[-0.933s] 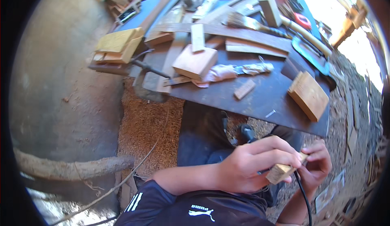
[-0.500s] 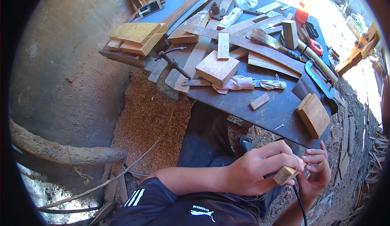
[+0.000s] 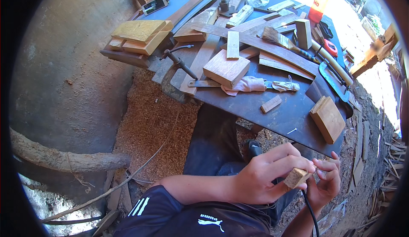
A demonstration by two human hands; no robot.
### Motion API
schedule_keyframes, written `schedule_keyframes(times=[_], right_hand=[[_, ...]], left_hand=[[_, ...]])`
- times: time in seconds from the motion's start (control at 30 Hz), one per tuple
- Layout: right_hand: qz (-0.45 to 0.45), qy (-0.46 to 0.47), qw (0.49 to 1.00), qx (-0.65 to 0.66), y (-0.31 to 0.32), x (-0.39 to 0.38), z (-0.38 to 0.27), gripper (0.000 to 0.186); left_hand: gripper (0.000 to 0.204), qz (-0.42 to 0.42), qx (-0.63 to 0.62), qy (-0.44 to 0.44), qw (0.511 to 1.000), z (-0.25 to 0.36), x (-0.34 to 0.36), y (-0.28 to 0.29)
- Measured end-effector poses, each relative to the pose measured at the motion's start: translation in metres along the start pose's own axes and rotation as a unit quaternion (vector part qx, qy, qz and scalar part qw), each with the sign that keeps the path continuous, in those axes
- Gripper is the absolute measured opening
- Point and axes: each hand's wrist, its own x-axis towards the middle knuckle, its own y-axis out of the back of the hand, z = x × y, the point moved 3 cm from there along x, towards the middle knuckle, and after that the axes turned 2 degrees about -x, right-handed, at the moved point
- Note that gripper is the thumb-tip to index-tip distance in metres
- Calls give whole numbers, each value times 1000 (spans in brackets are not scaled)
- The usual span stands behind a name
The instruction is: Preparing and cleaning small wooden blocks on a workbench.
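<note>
My left hand (image 3: pixel 270 176) is closed round a small wooden block (image 3: pixel 296 178), whose rough end faces me. At the block's far side the fingers of my right hand (image 3: pixel 326 182) are bent and pinch in against it, close to my left fingertips; exactly what they press on is partly hidden. Both hands are over my lap, just off the near edge of the dark table (image 3: pixel 238 105). Below my right hand a black cable (image 3: pixel 310 211) hangs down. The nearest table items are a nail (image 3: pixel 292 131), a small wood offcut (image 3: pixel 271 103) and a grooved wooden block (image 3: pixel 327 120).
A G-clamp (image 3: pixel 181 66) grips the table's left side. Behind lie a pale wood block (image 3: pixel 226 68), a cloth-wrapped blade (image 3: pixel 247 85), a paintbrush (image 3: pixel 281 40), a hacksaw (image 3: pixel 333 81), a phone (image 3: pixel 155 5) and an orange bottle (image 3: pixel 319 2). Wood shavings (image 3: pixel 145 109) cover the floor.
The small block has tilted slightly in my fingers, and my hands have shifted a little to the left. The view has moved slightly; the table items lie as before.
</note>
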Motion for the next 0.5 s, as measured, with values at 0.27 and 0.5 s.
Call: schedule_keyframes(times=[0.27,0.5], right_hand=[[-274,-10,948,164,34,25,0,30],[-503,-39,823,261,20,56,8,33]], left_hand=[[27,-189,-73,-36,979,2,11,16],[20,-298,-89,-60,949,16,7,2]])
